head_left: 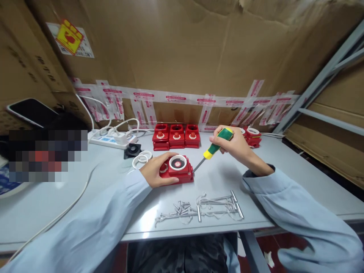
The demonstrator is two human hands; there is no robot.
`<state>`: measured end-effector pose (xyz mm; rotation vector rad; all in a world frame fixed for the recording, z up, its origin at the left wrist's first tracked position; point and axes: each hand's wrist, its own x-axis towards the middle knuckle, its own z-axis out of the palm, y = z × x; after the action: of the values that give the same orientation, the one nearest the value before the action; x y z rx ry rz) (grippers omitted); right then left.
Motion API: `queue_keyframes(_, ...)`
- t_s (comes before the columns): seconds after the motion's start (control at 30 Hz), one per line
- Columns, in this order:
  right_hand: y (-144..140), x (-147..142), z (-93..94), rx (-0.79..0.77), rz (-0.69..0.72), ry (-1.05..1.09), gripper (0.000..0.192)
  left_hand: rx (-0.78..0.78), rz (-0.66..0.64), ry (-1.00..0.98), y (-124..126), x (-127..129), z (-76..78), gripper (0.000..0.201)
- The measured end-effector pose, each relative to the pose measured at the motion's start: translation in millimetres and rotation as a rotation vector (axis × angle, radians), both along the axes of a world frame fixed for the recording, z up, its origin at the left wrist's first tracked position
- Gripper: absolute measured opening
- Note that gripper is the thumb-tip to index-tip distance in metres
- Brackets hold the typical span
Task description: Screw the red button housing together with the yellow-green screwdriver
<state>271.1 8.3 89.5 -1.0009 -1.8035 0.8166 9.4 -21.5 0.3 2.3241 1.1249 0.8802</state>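
My left hand (159,170) is wrapped round a red box-shaped unit (186,177) lying on the table, its thumb along the near side and fingers over the far side. A white ring (178,162) with a dark centre sits on top of the unit. In my right hand (231,146) is a screwdriver (217,144) with a green and yellow handle, held at a slant. Its metal shaft points down and left, and the tip meets the unit's right end. Whether a screw is under the tip is too small to tell.
Three red housings (176,137) stand in a row behind; another red unit (253,137) is at the right. Screws (182,207) and metal T-shaped rods (216,199) lie in front. White rings (139,161), a black square part (132,150) and a power strip (113,139) are at left.
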Motion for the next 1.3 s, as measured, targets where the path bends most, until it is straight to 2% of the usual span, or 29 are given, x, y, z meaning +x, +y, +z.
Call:
queue_keyframes(0.3,1.9,-6.5,3.2,0.01,0.006,-0.067,0.025,0.04,0.079,0.095,-3.5,-2.8,-3.2,0.07)
queue_keyframes(0.53,0.0,-7.4,1.3,-0.015,0.004,-0.019,0.026,0.072,0.079,0.113,-5.6,-1.3,-3.0,0.068)
queue_keyframes(0.73,-8.8,-8.2,-3.3,0.077,-0.074,-0.002,0.024,0.074,0.093,0.133,-6.9,-0.8,-2.4,0.069)
queue_keyframes(0.93,-21.5,-7.5,-11.7,0.143,-0.178,0.068,0.025,0.092,0.069,0.066,-6.6,-2.7,-9.2,0.072)
queue_keyframes(1.13,-21.6,-8.8,-23.5,0.208,-0.242,0.144,0.024,0.14,0.052,0.04,-5.6,-2.7,-11.8,0.072)
queue_keyframes(1.3,-23.3,-24.6,-22.7,0.388,-0.277,0.128,0.022,0.172,0.043,0.057,-6.1,0.3,-7.2,0.07)
